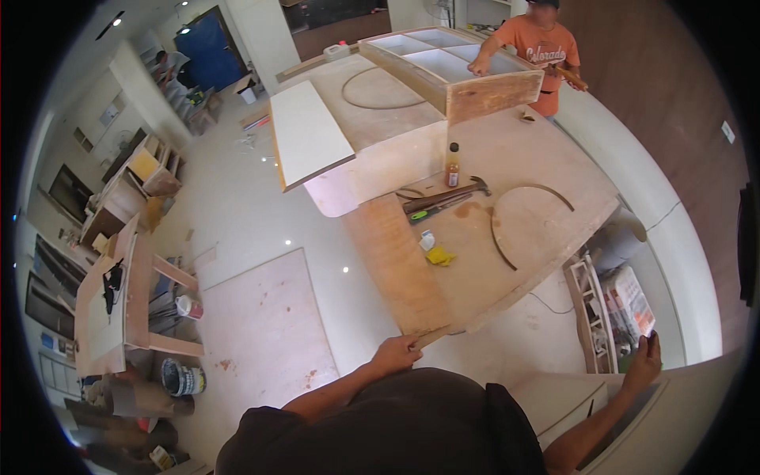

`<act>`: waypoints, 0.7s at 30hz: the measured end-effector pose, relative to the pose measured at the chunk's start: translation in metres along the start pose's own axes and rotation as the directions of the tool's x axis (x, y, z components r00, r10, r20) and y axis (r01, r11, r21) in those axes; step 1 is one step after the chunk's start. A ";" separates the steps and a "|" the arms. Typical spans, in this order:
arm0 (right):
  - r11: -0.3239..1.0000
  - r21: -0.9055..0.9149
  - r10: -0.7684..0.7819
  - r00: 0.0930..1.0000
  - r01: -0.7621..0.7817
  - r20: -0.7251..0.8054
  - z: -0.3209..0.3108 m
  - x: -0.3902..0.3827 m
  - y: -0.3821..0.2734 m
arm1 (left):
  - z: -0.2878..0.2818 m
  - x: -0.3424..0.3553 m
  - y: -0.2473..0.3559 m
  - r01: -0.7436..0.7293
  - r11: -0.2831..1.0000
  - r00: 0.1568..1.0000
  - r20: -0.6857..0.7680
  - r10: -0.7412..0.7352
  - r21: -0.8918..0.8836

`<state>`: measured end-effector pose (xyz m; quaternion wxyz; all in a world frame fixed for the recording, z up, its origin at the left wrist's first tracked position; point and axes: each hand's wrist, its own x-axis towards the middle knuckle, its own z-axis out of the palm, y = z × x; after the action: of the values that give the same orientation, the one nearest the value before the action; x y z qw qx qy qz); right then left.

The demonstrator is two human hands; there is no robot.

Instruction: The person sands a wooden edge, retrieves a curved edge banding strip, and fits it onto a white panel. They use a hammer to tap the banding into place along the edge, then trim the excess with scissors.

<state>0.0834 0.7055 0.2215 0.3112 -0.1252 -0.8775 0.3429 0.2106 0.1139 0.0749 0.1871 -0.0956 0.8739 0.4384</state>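
My left hand (396, 354) is closed at the near end of the plywood board (388, 253), around a thin wooden strip (434, 336) at its corner. Out to the right, my right hand (644, 362) is raised with its fingers drawn together. Something small and dark shows at its fingertips, too small to name. On the worktable (554, 150) lie a claw hammer (453, 195), a green-handled tool (423, 214), a yellow crumpled wrapper (440, 255) and a curved strip (497, 229). A small bottle (452, 165) stands behind the hammer.
A co-worker in an orange shirt (538, 43) stands beyond a divided wooden cabinet frame (495, 99). A white panel (307, 134) overhangs the table's left side. A bucket (183, 377) and a wooden bench (134, 301) stand at left. Below right are a wooden rack (592, 317) and a bag (629, 301).
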 end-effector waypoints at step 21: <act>0.817 0.562 -0.531 0.552 0.130 0.643 0.135 -0.254 -0.348 | -0.079 -0.095 0.082 -0.431 0.886 0.901 -0.135 0.412 -0.173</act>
<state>0.1931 0.2697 0.2640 -0.0187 0.2844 -0.8247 0.4885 0.2510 0.0998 0.2167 0.0354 0.0579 0.8333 0.5486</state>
